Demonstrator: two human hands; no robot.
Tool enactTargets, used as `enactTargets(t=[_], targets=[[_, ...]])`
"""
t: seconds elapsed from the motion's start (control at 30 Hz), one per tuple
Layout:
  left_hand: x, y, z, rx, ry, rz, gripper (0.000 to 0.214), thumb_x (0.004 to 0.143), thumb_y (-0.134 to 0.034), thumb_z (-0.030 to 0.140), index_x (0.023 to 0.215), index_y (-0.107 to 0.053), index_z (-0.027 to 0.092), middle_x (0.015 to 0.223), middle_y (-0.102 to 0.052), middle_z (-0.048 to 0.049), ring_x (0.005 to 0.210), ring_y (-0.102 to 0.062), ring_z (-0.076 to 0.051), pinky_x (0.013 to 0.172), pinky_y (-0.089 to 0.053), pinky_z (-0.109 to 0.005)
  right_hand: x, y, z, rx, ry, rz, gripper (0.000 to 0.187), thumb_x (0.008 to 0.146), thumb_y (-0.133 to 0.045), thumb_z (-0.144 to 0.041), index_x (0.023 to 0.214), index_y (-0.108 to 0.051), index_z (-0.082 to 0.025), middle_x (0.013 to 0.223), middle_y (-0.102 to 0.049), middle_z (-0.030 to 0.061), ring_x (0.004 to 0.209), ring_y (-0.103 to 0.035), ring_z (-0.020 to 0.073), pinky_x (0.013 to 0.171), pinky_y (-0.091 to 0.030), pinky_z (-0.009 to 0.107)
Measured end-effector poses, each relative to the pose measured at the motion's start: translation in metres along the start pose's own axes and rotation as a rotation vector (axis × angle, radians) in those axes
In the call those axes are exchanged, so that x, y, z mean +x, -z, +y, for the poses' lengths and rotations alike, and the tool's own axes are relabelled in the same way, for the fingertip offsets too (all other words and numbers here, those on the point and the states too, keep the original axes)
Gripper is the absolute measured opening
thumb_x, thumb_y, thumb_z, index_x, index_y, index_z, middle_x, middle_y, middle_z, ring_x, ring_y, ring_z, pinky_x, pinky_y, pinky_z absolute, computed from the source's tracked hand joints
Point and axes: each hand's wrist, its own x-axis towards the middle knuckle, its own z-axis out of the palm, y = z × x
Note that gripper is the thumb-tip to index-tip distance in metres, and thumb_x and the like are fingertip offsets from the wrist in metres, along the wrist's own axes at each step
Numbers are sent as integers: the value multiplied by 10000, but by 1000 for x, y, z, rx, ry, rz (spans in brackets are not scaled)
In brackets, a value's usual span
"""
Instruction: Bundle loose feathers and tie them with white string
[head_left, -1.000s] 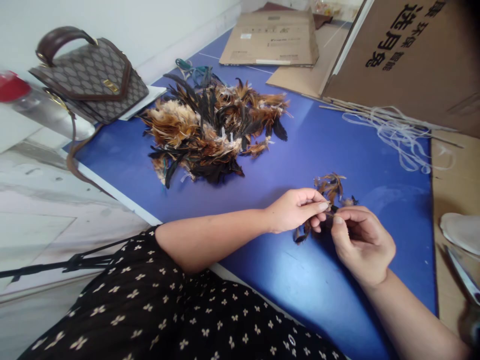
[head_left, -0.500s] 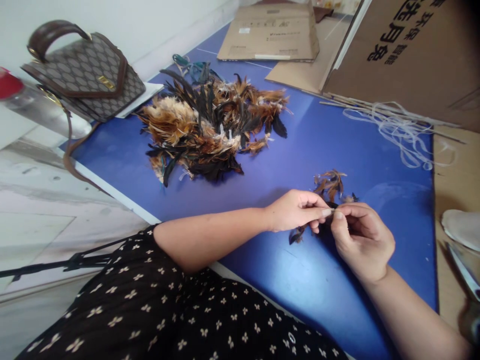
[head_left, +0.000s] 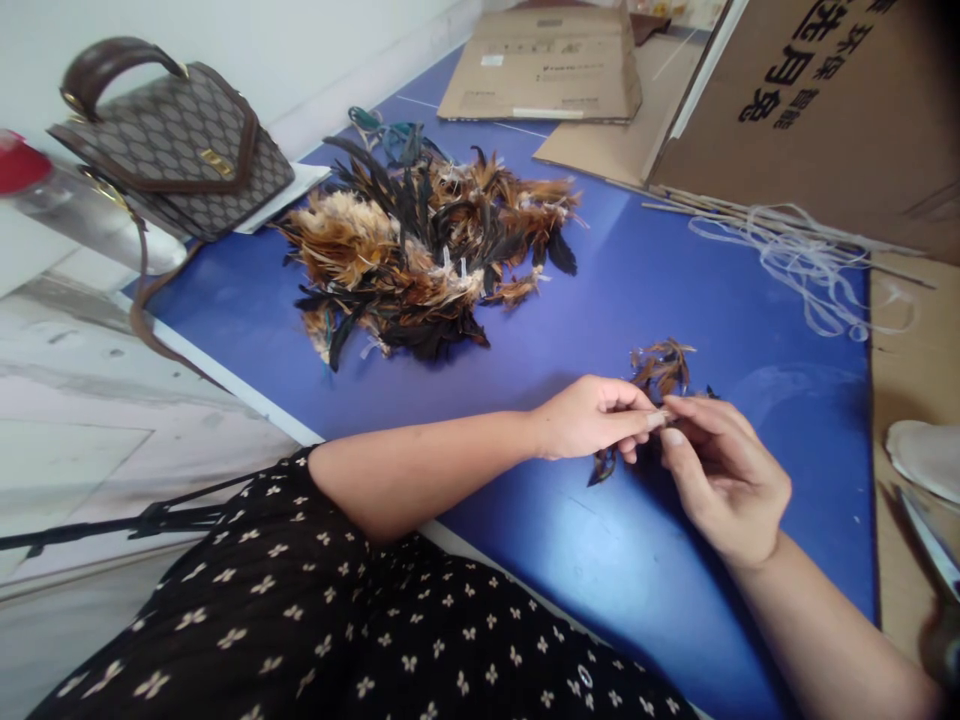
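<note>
My left hand [head_left: 600, 418] is closed in a pinch between thumb and fingers. A dark feather [head_left: 602, 466] sticks out below its fingers, its quill end mostly hidden in the grip. My right hand [head_left: 731, 480] is right beside it, index fingertip at the left thumb tip. The right thumb stands a little apart from that index finger, and I see nothing clearly held between them. Just beyond both hands lie loose brown feathers [head_left: 664, 368] on the blue table [head_left: 600, 300], partly covered by the fingers.
A large feather pile [head_left: 420, 260] lies at the back left, near a patterned handbag [head_left: 187, 150] and a red-capped bottle [head_left: 97, 215]. Clear plastic ribbon [head_left: 810, 265] and thin sticks lie at right by a cardboard box [head_left: 817, 120]. Scissors [head_left: 930, 545] rest at the right edge.
The right thumb and index finger have parted from their pinch at the left fingertips. The dark feather below my left hand has shifted slightly right. My left hand has barely moved.
</note>
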Motion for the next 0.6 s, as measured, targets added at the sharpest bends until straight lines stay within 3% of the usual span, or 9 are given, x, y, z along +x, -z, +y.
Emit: enactTargets(t=[0.07, 0.23, 0.43, 0.5, 0.6], targets=[[-1, 0, 2, -4, 33, -16, 376, 948, -949, 422, 871, -716, 137, 743, -709, 14, 647, -688, -88, 698, -551, -272, 3, 2, 0, 20, 35, -1, 176, 1042, -827, -270, 1215, -859, -279, 1164, -810, 98, 961, -794, 234, 724, -688, 384], [-1, 2, 3, -30, 105, -69, 351, 915, -985, 401, 925, -780, 117, 771, -755, -7, 668, -737, -107, 722, -581, -279, 4, 5, 3, 118, -17, -40, 55, 1079, -786, -233, 1050, -827, -255, 1087, -786, 63, 693, -684, 137, 552, -564, 308], [0, 2, 3, 141, 61, -102, 230, 970, -923, 262, 860, -765, 136, 692, -729, 18, 661, -717, -87, 717, -570, -235, 10, 11, -4, -40, 84, -93, 145, 1102, -739, -244, 965, -785, -259, 986, -786, 50, 808, -751, 190, 727, -620, 362], [0, 0, 3, 130, 23, -66, 188, 981, -893, 209, 875, -760, 132, 712, -723, 24, 644, -701, -77, 694, -567, -230, 19, 18, -4, -116, 138, -48, 162, 1089, -757, -243, 931, -788, -260, 977, -807, 48, 847, -768, 203, 806, -629, 381], [2, 0, 2, 86, -32, 14, 141, 1016, -841, 192, 916, -767, 124, 742, -715, 22, 622, -680, -70, 673, -568, -235, 35, 31, 10, -335, 150, 144, 138, 1078, -784, -305, 954, -823, -260, 961, -834, 59, 831, -760, 212, 827, -616, 387]])
